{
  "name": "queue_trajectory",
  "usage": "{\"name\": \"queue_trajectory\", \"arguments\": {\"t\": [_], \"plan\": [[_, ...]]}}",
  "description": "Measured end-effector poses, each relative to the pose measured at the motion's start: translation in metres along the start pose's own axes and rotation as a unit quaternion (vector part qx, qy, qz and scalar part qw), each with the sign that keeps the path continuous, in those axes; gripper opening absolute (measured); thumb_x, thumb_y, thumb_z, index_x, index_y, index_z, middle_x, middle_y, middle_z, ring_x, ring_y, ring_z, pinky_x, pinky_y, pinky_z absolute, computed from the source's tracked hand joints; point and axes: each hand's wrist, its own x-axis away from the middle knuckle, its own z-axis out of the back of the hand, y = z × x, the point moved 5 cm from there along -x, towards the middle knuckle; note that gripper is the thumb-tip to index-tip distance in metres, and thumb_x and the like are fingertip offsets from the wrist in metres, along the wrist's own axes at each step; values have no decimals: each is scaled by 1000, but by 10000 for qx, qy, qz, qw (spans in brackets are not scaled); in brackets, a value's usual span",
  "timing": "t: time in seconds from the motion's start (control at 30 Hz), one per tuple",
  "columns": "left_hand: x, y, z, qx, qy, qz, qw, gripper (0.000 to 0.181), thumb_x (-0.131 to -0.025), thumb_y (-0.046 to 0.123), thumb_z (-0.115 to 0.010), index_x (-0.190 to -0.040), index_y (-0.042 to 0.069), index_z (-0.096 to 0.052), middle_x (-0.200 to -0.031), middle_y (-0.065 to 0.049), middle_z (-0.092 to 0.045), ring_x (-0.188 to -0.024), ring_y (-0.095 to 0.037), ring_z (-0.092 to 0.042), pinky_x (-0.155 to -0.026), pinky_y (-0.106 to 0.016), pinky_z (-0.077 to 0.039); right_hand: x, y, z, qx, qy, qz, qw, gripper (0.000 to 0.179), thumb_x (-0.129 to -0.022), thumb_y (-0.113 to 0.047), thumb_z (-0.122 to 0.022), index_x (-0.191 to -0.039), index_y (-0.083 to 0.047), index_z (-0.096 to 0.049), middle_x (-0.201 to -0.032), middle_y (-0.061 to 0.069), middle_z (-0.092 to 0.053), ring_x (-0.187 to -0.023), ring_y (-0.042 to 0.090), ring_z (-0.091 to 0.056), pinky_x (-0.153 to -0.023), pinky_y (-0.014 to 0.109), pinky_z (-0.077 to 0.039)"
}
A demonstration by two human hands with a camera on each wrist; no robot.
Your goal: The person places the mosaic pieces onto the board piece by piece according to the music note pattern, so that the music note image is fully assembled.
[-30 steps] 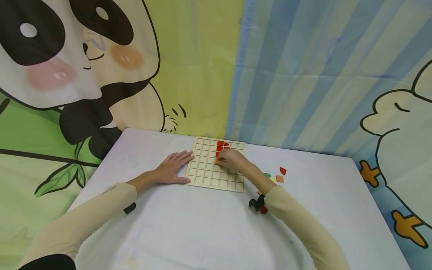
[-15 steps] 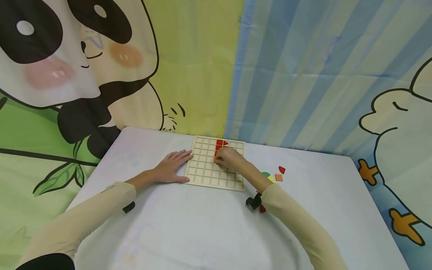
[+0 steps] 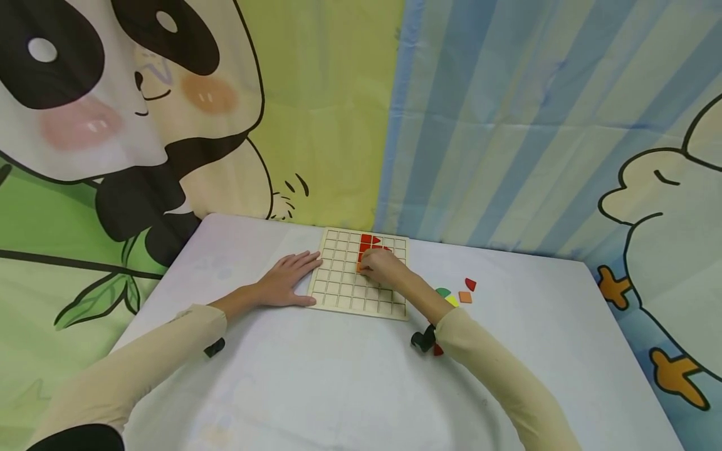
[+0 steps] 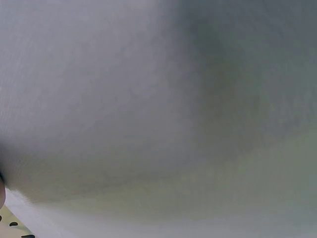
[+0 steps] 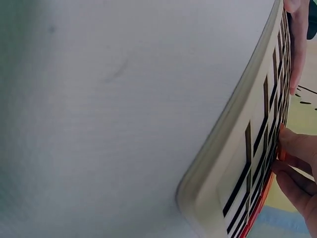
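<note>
A pale wooden grid board [image 3: 337, 295] lies at the far side of the table. My left hand [image 3: 286, 280] rests with fingers spread at its left edge, fingertips touching it. Over the middle of the board, my right hand [image 3: 386, 268] pinches a small orange piece [image 5: 282, 152] against the grid, between thumb and fingers. Several red pieces [image 3: 365, 240] sit in the cells just beyond that hand, which partly hides them. In the left wrist view there is mostly blurred white cloth.
Right of the board lie loose pieces: a red one [image 3: 470, 284], an orange square [image 3: 465, 297], a green one [image 3: 443, 292] and a yellow one [image 3: 452, 300]. Another red piece [image 3: 438, 350] shows beside the right sleeve. A printed curtain [image 3: 333, 113] hangs behind the white table [image 3: 316, 376].
The right hand stays at about the same cell with the orange piece, its fingers shifting only slightly. The left hand has not moved. The head view has shifted a little.
</note>
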Motion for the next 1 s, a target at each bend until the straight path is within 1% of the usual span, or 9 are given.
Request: {"name": "queue_trajectory", "arguments": {"t": [0.2, 0.27, 0.4, 0.53, 0.6, 0.67, 0.8, 0.9, 1.0], "plan": [[1, -2, -3, -12, -47, -3, 10000, 96, -82, 65, -61, -155, 15, -24, -163, -8, -18, -151, -35, -15, -118, -58, -15, 4, -2, -2, 211, 346, 266, 9988, 8, -87, -11, -71, -86, -5, -76, -92, 7, -71, -88, 21, -67, -78, 28, -55], [0, -2, -3, 16, 9, -23, 10000, 96, -82, 64, -62, -155, 14, -24, -163, -9, -19, -150, -35, -16, -117, -59, -15, 6, -4, -2, 250, 468, 417, 9977, 7, -87, -9, -71, -85, -4, -76, -90, 9, -71, -87, 22, -67, -77, 27, -56], [1, 0, -6, 75, 128, -71, 9999, 96, -81, 64, -64, -154, 14, -27, -162, -9, -22, -150, -36, -18, -116, -60, -17, 15, -7, -1, 230, 593, 625, 9960, 9, -87, -3, -69, -93, 0, -76, -95, 12, -72, -90, 24, -68, -78, 27, -56], [1, 2, -17, 8, -28, -126, 9999, 98, -81, 69, -59, -155, 15, -24, -163, -8, -19, -150, -35, -17, -117, -59, -18, 45, -11, 7, 96, 726, 553, 9958, 20, -86, 3, -68, -105, 3, -72, -106, 15, -70, -99, 27, -67, -83, 30, -57], [1, 2, -19, -4, -98, -128, 9999, 98, -82, 69, -58, -155, 16, -23, -164, -7, -18, -151, -35, -16, -117, -59, -17, 65, -10, 14, 79, 770, 411, 9962, 23, -85, 3, -69, -108, 3, -71, -109, 14, -69, -102, 28, -66, -85, 32, -57], [1, 3, -18, 9, -85, -102, 9999, 97, -82, 68, -60, -155, 16, -23, -164, -6, -18, -151, -34, -16, -117, -58, -17, 84, -4, 22, 14, 789, 247, 9966, 25, -84, 3, -70, -109, 3, -71, -109, 14, -70, -103, 28, -66, -86, 34, -57], [0, 4, -9, 13, 36, -59, 10000, 96, -81, 63, -63, -155, 15, -26, -163, -7, -21, -150, -34, -18, -117, -58, -18, 124, 22, 33, -84, 547, -411, 9976, 26, -84, -2, -71, -110, 1, -71, -111, 13, -69, -106, 29, -65, -89, 39, -56], [1, 3, -4, -19, 14, -30, 10000, 96, -81, 63, -63, -154, 14, -25, -163, -8, -21, -150, -35, -18, -117, -59, -17, 152, 45, 35, -131, 341, -997, 9943, 26, -86, -4, -71, -112, 0, -71, -113, 13, -69, -107, 29, -64, -90, 41, -55], [1, 1, -2, -38, -24, 17, 10000, 96, -82, 65, -62, -155, 14, -24, -163, -8, -20, -150, -35, -17, -117, -59, -17, 175, 64, 35, -104, 278, -1377, 9900, 24, -87, -6, -70, -110, -1, -72, -111, 12, -69, -106, 29, -64, -89, 41, -56]]}}
